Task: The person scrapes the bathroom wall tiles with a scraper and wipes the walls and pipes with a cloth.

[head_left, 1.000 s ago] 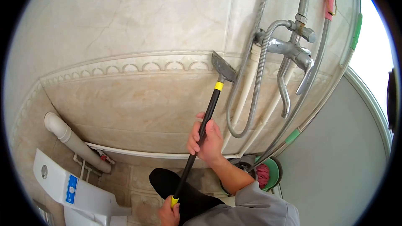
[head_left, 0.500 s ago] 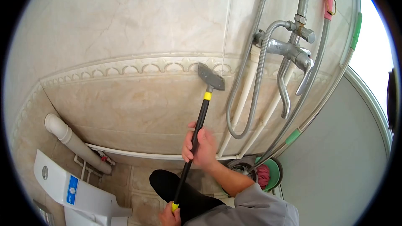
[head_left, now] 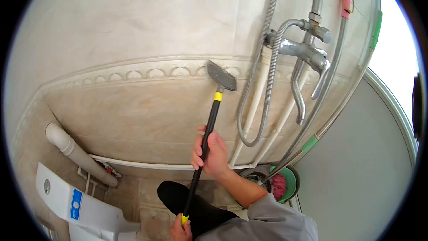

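A long black pole with yellow bands slants up from the bottom of the view to a flat grey head. That head lies over the raised decorative tile border on the wall, left of the shower hose. My right hand is wrapped round the middle of the pole, its fingers on the left side. Lower down, my left hand grips the pole's bottom end at the lower yellow band, partly cut off by the frame's edge.
A chrome mixer tap and looped metal hose hang to the right. Below stands a green bucket with a pink cloth. Two long handles lean beside a grey panel. A white toilet and white pipe are at lower left.
The pole's head has moved left along the border and away from the hose, and my right hand has shifted left with it. My left hand keeps its hold.
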Demonstrator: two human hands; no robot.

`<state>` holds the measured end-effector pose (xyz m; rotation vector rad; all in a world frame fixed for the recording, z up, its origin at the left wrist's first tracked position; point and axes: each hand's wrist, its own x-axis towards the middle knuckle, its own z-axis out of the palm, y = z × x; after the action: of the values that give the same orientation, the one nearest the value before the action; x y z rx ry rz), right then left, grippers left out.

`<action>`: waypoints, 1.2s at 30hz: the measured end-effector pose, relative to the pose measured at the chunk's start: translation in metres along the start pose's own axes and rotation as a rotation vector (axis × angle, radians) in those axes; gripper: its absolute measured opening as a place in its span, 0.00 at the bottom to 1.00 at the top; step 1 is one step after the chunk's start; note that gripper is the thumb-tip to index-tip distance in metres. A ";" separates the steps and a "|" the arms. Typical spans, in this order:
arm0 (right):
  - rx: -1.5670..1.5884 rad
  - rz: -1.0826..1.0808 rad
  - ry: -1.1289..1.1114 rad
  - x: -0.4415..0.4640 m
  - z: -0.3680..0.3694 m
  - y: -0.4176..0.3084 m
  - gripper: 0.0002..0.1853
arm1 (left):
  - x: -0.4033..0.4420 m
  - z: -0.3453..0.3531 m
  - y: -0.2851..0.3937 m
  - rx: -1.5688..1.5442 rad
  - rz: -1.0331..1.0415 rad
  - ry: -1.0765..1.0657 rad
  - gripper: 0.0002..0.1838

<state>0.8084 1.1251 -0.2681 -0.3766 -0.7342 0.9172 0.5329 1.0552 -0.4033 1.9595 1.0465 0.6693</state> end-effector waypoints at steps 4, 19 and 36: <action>0.029 0.008 -0.012 -0.002 0.001 0.004 0.25 | 0.001 0.001 -0.006 -0.002 -0.022 -0.021 0.20; 0.014 0.108 0.021 -0.026 -0.021 0.014 0.22 | -0.011 0.012 -0.073 0.107 0.144 0.070 0.18; -0.039 -0.373 0.260 -0.036 -0.021 -0.018 0.22 | 0.058 -0.047 0.030 0.262 0.521 0.027 0.13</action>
<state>0.8196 1.0854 -0.2864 -0.3697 -0.5587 0.4914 0.5406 1.1136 -0.3481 2.4924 0.6589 0.8697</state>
